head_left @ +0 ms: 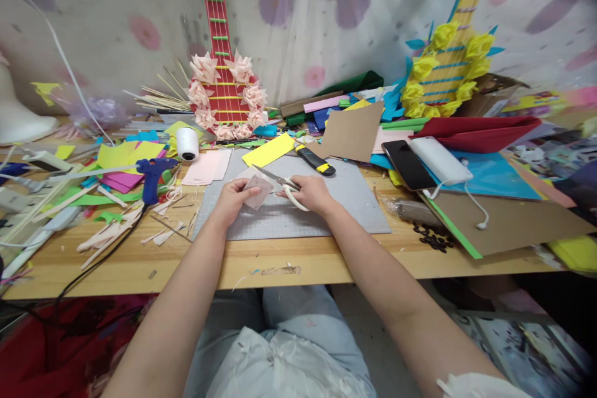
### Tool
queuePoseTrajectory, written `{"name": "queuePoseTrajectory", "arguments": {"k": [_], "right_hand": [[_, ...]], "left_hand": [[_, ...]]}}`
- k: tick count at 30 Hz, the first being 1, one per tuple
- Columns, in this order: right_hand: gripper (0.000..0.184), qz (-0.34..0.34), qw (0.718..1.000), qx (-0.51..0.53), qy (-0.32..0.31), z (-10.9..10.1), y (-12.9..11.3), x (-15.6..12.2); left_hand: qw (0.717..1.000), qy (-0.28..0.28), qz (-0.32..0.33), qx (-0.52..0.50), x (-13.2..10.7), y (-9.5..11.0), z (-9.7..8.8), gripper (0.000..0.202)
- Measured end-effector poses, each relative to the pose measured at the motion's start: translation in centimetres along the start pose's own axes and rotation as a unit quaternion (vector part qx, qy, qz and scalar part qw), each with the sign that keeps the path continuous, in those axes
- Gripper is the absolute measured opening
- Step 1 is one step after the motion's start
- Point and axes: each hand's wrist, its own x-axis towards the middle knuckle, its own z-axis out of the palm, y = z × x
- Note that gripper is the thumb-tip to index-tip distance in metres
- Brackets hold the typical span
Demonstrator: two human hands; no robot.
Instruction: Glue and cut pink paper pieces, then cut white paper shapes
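Observation:
Over the grey cutting mat [345,214], my left hand [232,201] pinches a small square of pale pink paper [259,192]. My right hand [313,194] grips a pair of scissors [295,197] with white handles. Their blades point up and left, just behind the paper's upper edge; whether they touch it I cannot tell. Beyond my right hand lies a black and yellow utility knife [316,160], beside a strip of yellow paper [269,150]. A stack of pale pink sheets [207,167] rests at the mat's upper left edge.
A blue glue gun [152,179] with a trailing cord stands at left among paper scraps. At the back are a red paper guitar [219,84] and a yellow one [443,74]. To the right lie a phone [407,163], a white power bank [439,160] and brown cardboard [508,221].

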Motion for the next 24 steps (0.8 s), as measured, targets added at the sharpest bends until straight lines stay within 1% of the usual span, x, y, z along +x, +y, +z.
{"name": "queuePoseTrajectory", "arguments": {"k": [5,7,8,11,15,17,24], "right_hand": [[0.051,0.097,0.995,-0.022,0.012,-0.4,1.5,0.5],[0.049,0.119,0.992,-0.03,0.002,-0.7,1.9,0.5],[0.048,0.119,0.992,-0.029,-0.002,-0.8,1.9,0.4],[0.045,0.081,0.997,0.003,-0.021,-1.2,1.6,0.1],[0.043,-0.013,0.994,0.056,-0.092,-1.3,1.1,-0.4],[0.043,-0.043,0.99,0.064,-0.117,-1.2,1.0,-0.4],[0.046,-0.052,0.988,0.073,-0.126,-1.4,1.2,-0.5]], "left_hand": [[1.0,0.006,0.004,-0.025,-0.1,0.2,0.0,0.034],[1.0,0.006,0.007,-0.029,-0.1,0.2,0.0,0.033],[0.999,0.007,0.009,-0.031,-0.1,0.2,0.0,0.032],[0.999,0.013,0.017,-0.041,-0.1,0.2,0.0,0.032],[0.998,0.016,0.027,-0.046,-0.1,0.2,0.0,0.032],[0.999,0.01,0.03,-0.041,0.0,0.1,-0.1,0.032],[0.999,-0.001,0.035,-0.025,-0.1,0.2,-0.2,0.03]]}}
